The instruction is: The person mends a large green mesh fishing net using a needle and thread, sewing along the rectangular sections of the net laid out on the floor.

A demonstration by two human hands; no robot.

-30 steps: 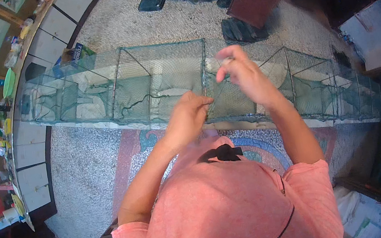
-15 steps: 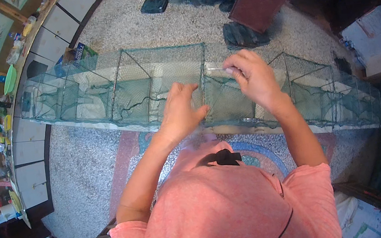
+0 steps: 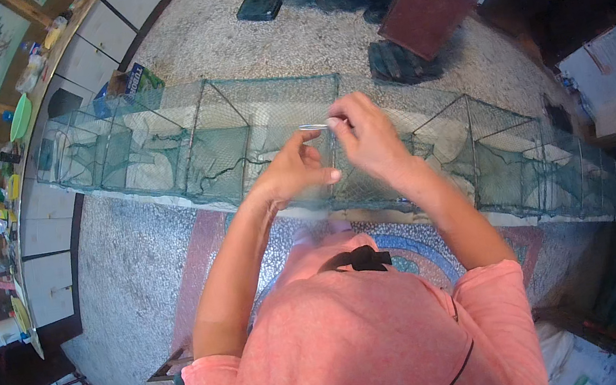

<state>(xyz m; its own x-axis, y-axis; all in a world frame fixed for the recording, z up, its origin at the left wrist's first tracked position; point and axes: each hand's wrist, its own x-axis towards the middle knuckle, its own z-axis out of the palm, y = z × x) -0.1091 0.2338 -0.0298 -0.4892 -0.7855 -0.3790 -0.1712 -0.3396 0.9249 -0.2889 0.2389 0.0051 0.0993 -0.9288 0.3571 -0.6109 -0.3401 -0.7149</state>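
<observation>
One slim silvery tool [image 3: 314, 126] sits pinched in my right grip [image 3: 369, 136] over the green net [image 3: 219, 146]; my left grip [image 3: 291, 173] spreads wide. I'd steer the tip slowly, avoiding snags.

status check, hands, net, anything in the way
Right hand pinching a thin silvery tool. Left hand open, close by the tool. Green net stretched out beneath both hands; nothing seen in the way.
</observation>
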